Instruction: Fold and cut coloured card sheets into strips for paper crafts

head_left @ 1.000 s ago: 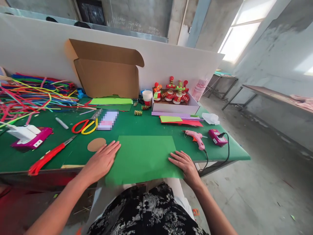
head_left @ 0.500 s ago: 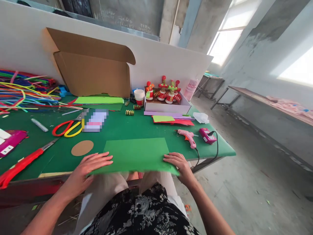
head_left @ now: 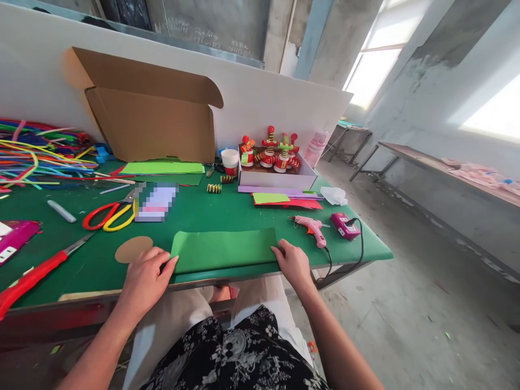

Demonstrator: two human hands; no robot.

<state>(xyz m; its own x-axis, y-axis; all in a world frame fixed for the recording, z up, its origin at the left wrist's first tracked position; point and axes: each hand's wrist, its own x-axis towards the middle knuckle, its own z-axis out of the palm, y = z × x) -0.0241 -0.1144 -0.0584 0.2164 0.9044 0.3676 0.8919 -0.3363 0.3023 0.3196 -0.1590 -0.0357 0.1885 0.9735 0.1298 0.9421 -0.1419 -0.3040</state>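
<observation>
A sheet of green paper (head_left: 225, 250) lies along the front edge of the green-topped table, its near side folded or curled up toward the far side. My left hand (head_left: 148, 276) pinches its left end between thumb and curled fingers. At the right end, my right hand (head_left: 292, 262) grips the paper the same way, thumb toward the sheet. A round brown cardboard disc (head_left: 133, 249) lies just beyond my left hand, partly covered by it. Beyond the sheet sit small zigzag-folded paper strips (head_left: 214, 188).
Red-and-yellow scissors (head_left: 109, 215) and a red-handled cutter (head_left: 40, 275) lie at left. A pink glue gun (head_left: 309, 227) and a purple power socket (head_left: 344, 225) with a cable are at right. Behind stand a box of paper figures (head_left: 277, 179), paper cups (head_left: 230, 162) and pipe cleaners (head_left: 44, 154).
The paper's near part, which hung over the table edge, is now brought up onto the table. My hands went from lying flat on the sheet to pinching its ends.
</observation>
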